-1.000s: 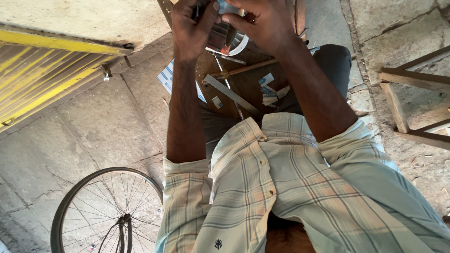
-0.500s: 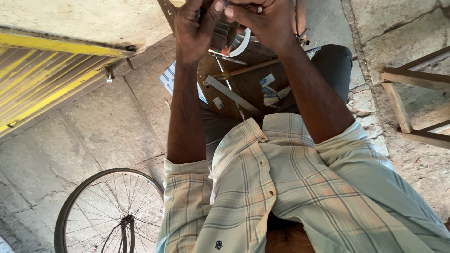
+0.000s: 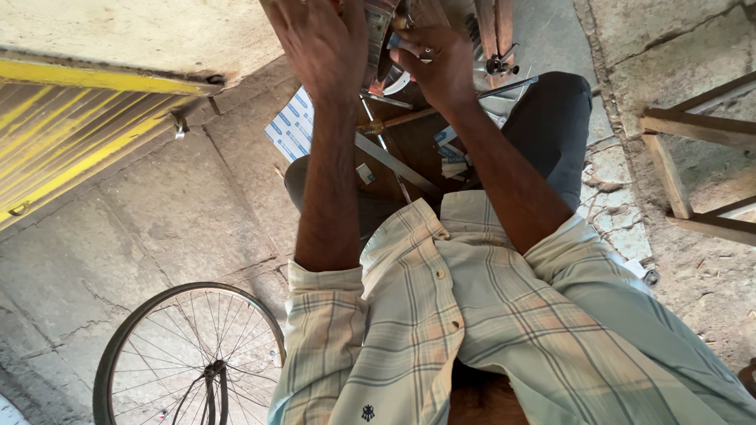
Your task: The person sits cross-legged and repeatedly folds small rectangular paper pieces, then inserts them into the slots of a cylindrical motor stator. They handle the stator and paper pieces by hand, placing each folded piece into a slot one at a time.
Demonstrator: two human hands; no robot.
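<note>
Both hands are up at the top of the view, working on a shiny metal part (image 3: 394, 75). It sits between them, above the person's lap. The left hand (image 3: 319, 43) lies over the part with its fingers curled down on it. The right hand (image 3: 433, 67) pinches a small bit at its edge; what that bit is, I cannot tell. This looks like a fitting or fixing step. A bicycle wheel (image 3: 189, 354) lies on the floor.

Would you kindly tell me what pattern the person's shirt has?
The shirt is pale green plaid with tan and grey stripes, seen best in the head view.
</note>
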